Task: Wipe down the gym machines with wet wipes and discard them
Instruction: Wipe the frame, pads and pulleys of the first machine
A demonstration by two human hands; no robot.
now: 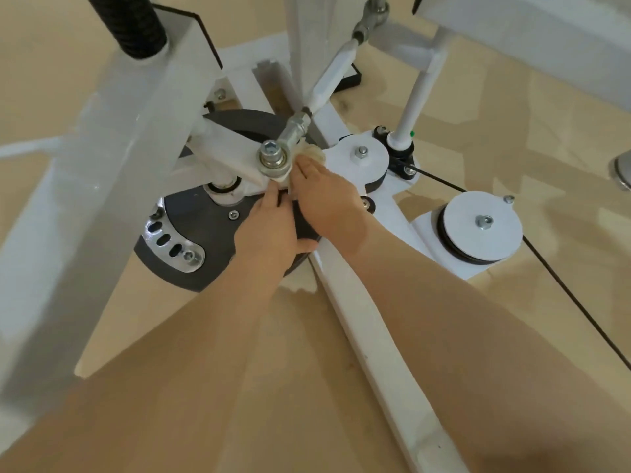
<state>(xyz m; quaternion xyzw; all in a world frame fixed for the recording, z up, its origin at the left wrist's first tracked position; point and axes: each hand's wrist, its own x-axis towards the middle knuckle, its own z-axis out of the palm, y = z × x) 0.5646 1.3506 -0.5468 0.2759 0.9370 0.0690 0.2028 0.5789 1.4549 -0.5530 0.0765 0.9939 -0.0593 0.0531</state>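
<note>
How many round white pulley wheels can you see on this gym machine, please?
2. One round white pulley wheel sits just right of the right hand; the other lies further right, on a white bracket by the black cable. Others may be hidden behind the frame.
</note>
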